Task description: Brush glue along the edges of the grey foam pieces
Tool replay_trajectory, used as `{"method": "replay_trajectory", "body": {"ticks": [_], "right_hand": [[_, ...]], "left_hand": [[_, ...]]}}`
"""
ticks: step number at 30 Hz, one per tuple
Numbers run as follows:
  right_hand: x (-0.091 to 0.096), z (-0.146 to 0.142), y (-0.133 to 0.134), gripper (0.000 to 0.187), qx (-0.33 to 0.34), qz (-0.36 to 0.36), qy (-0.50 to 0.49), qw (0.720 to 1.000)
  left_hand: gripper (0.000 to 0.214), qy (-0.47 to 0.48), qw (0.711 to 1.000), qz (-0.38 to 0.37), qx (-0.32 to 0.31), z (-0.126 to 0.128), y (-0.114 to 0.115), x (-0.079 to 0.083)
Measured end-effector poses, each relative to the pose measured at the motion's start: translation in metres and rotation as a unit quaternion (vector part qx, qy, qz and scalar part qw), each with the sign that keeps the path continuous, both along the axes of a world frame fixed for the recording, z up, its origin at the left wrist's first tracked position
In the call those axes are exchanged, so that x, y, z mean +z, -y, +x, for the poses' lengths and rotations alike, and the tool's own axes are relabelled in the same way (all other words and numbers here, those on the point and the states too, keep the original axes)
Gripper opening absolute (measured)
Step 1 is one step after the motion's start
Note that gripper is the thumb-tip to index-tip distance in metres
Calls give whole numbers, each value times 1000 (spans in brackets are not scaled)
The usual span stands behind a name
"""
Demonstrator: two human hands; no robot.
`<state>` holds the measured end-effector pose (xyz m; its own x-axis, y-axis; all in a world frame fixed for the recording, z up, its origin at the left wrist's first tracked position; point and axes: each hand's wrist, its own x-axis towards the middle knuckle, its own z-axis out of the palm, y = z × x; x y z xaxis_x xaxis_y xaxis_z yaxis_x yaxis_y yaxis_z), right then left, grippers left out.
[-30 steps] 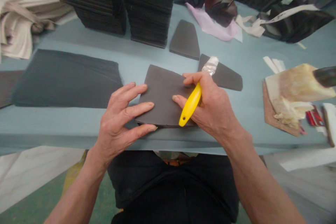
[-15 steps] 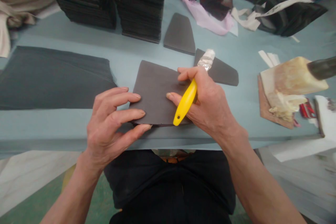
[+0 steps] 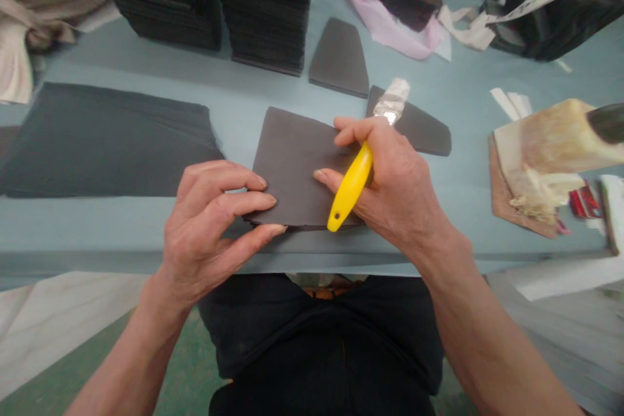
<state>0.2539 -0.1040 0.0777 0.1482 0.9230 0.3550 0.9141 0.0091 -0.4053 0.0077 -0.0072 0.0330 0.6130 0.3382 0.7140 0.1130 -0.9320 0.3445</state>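
Note:
Dark grey panels [image 3: 297,162] lie stacked near the table's front edge, the top one tapering toward the back. My left hand [image 3: 209,224] pinches their near left corner, fingertips on top and thumb along the front edge. A brush with a yellow handle [image 3: 351,185] rests in my right hand [image 3: 394,175], its pale, wrapped-looking head pointing away from me. That same hand also steadies the panel's right side, with the thumb lying on top. Two smaller grey pieces [image 3: 340,57] sit farther back, one partly behind the brush head.
Tall stacks of black sheets [image 3: 266,13] rise at the back. A dark cloth [image 3: 107,143] is spread at left. On the right stands a glue-smeared container [image 3: 550,136] on a brown board. Pink fabric [image 3: 385,26] and scraps lie toward the rear.
The whole view has shifted slightly, so things appear a little farther right and higher. My left fingers have drawn closer together at the panel's corner; the right hand's hold looks unchanged.

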Motion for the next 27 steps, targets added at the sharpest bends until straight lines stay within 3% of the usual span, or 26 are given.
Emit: {"method": "replay_trajectory", "body": {"ticks": [14, 21, 27], "right_hand": [[2, -3, 3, 29, 9, 40, 42, 998], [5, -3, 3, 15, 54, 62, 59, 995], [10, -3, 0, 7, 141, 79, 78, 984]], "left_hand": [[23, 2, 999, 36, -4, 1, 0, 1], [24, -23, 999, 37, -1, -2, 0, 3], [19, -24, 998, 52, 0, -4, -1, 4]]}}
